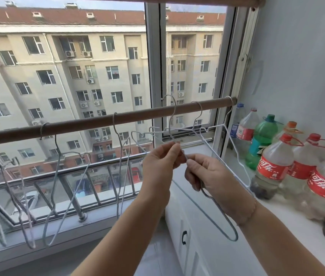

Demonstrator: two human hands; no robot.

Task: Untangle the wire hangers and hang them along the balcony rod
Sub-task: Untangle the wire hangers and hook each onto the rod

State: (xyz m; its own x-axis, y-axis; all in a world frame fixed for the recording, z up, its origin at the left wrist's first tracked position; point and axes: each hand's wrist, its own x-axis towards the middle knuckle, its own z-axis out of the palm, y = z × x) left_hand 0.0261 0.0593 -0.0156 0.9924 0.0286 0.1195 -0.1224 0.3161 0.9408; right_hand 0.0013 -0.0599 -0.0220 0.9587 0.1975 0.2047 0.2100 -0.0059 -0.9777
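Both hands are raised just below the rod (106, 121), near its right half. The left hand (160, 162) pinches the neck of a grey wire hanger (220, 214) between thumb and fingertips. The right hand (207, 174) is closed round the same hanger just below; its body loops down past the right wrist. Other hangers (62, 188) hang along the rod, left to right end. Bottles (273, 166) stand on the sill's right end.

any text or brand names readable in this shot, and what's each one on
"可口可乐", only in part: white script on the red label of the nearest cola bottle
Same script, cut off: red label of the bottle beside it
Green bottle: label too blurred to read
Small bottle with blue label: too small to read
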